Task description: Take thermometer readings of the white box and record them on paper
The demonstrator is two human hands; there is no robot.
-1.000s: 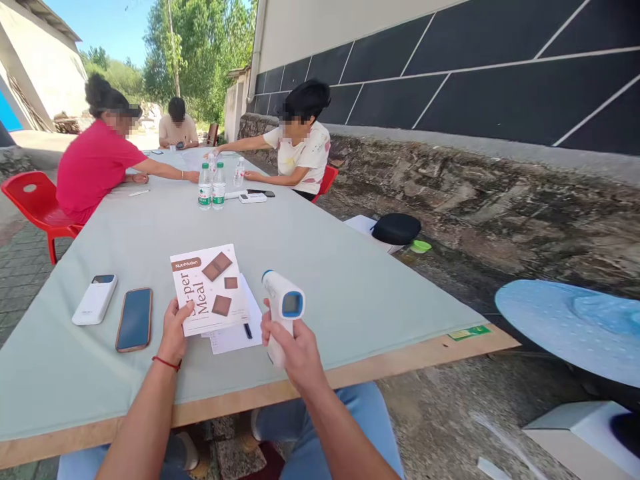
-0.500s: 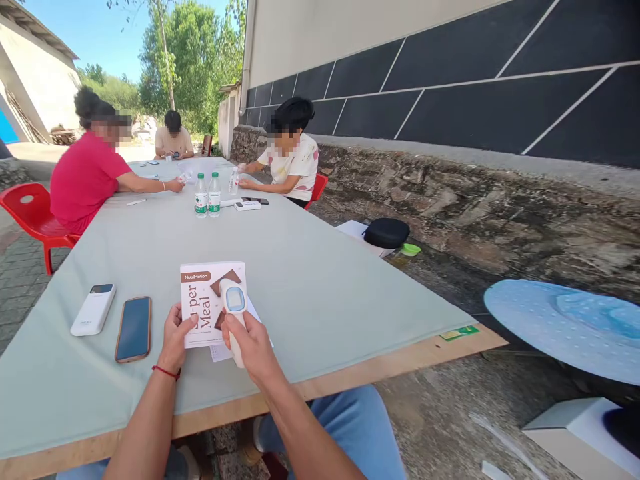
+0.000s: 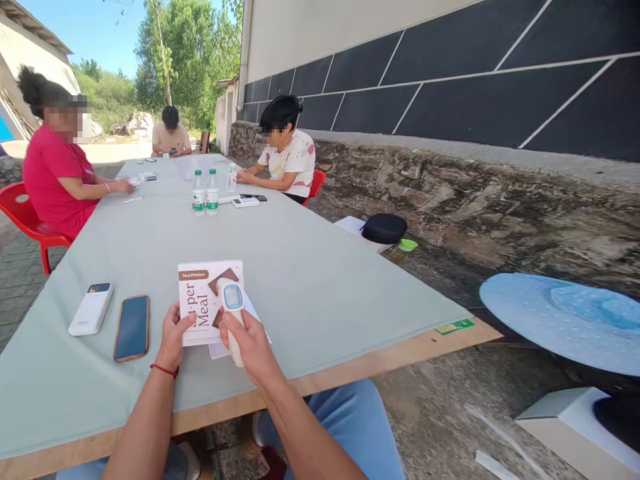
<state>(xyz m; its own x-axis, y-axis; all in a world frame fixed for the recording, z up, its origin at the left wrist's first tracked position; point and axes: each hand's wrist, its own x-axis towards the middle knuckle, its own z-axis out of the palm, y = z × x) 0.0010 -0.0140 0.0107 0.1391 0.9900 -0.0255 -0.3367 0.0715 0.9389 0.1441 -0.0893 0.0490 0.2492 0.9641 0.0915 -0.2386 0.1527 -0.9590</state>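
Note:
My left hand (image 3: 174,333) grips the left edge of a white box (image 3: 193,293) printed "NutriMotion" and "Meal", its thumb on the front. My right hand (image 3: 249,343) is wrapped round the handle of a white infrared thermometer (image 3: 233,299). The thermometer's small blue-framed screen faces me, and its head overlaps the box's right side. A white sheet of paper (image 3: 219,351) shows partly beneath the box and my right hand. Left of my hands, a phone (image 3: 132,328) in a brown case lies beside a white power bank (image 3: 91,309).
Two water bottles (image 3: 199,193) stand farther along the cloth-covered table (image 3: 310,280). Three people sit around its far part, near a clear plastic bowl (image 3: 193,168). A blue sun hat (image 3: 560,320), a white box (image 3: 575,427) and a black case (image 3: 384,229) are off to the right.
The person in red has drawn an arm back from the table's middle and sits more upright. My hands keep the same hold on the box and thermometer; the view has shifted slightly.

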